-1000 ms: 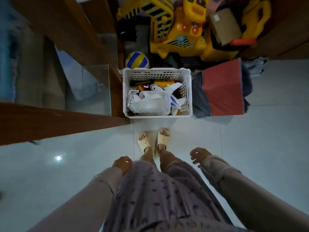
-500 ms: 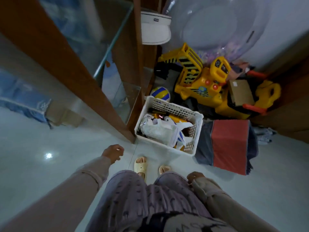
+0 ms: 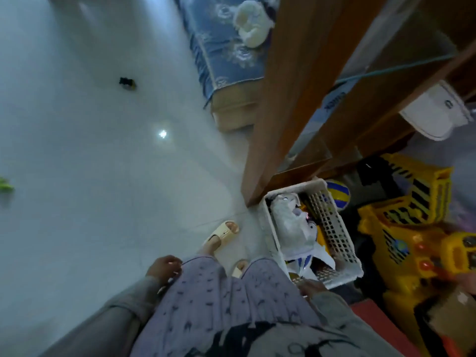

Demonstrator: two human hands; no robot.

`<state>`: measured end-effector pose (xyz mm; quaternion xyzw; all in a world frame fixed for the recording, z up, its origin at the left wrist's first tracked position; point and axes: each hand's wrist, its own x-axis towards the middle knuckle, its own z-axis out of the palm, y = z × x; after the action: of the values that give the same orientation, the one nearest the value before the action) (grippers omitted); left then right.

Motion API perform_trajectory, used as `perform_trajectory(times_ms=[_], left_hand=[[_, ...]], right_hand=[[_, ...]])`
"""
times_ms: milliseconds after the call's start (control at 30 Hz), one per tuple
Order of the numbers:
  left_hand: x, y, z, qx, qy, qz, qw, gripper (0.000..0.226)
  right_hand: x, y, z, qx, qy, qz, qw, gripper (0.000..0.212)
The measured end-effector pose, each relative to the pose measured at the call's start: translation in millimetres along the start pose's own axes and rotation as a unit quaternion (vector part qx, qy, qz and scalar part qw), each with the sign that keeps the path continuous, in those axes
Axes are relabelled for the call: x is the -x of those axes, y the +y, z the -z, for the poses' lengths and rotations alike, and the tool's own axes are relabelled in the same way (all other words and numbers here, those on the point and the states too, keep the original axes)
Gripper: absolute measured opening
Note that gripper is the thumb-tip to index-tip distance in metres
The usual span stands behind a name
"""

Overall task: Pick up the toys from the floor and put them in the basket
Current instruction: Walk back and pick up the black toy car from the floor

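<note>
The white slatted basket (image 3: 334, 228) stands on the floor to my right, against a wooden post, with a white bag and several toys inside. A small black and yellow toy (image 3: 127, 82) lies far off on the pale floor at the upper left. A green toy (image 3: 5, 186) pokes in at the left edge. My left hand (image 3: 164, 269) hangs by my left thigh, fingers loosely curled, holding nothing. My right hand (image 3: 313, 286) hangs at my right side near the basket's near corner, blurred, with nothing visible in it.
A wooden shelf frame (image 3: 291, 99) rises beside the basket. A yellow ride-on digger (image 3: 412, 228) and a blue and yellow ball (image 3: 338, 195) crowd the right. A blue patterned mattress (image 3: 226, 47) lies at the top. A red cloth (image 3: 381, 323) lies at my lower right.
My view has swung left, so the basket slid from the centre to the right and the open floor with the small toys came into sight. Both hands stay hanging at my sides.
</note>
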<state>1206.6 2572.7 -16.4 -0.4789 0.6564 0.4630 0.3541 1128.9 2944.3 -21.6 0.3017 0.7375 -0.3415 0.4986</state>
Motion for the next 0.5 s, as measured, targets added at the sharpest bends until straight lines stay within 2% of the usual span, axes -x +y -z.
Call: perform_trajectory(times_ms=[100, 133, 167, 233, 367, 500], left_hand=[[14.9, -54.3, -7.3, 0.064, 0.026, 0.046, 0.997, 0.012], [19.8, -68.9, -11.7, 0.073, 0.037, 0.054, 0.995, 0.012], [24.6, -82.6, -16.3, 0.072, 0.048, 0.057, 0.995, 0.016], [34.4, -104.5, -24.1, 0.076, 0.058, 0.066, 0.993, 0.032], [32.8, -128.9, -29.7, 0.124, 0.069, 0.106, 0.984, 0.026], [24.1, -126.7, -20.1, 0.158, 0.099, 0.126, 0.974, 0.024]], right_hand=[[-15.9, -34.7, -7.1, 0.084, -0.033, 0.03, 0.995, 0.003], [-15.8, -50.2, -12.0, 0.111, -0.032, 0.036, 0.993, 0.012], [-14.9, -66.6, -17.7, 0.126, -0.035, 0.05, 0.99, 0.019], [-6.9, -98.6, -28.0, 0.159, -0.032, 0.082, 0.983, 0.018], [5.7, -153.0, -42.5, 0.214, -0.049, 0.138, 0.966, 0.033], [6.0, -185.9, -63.5, 0.207, -0.063, 0.136, 0.967, 0.03]])
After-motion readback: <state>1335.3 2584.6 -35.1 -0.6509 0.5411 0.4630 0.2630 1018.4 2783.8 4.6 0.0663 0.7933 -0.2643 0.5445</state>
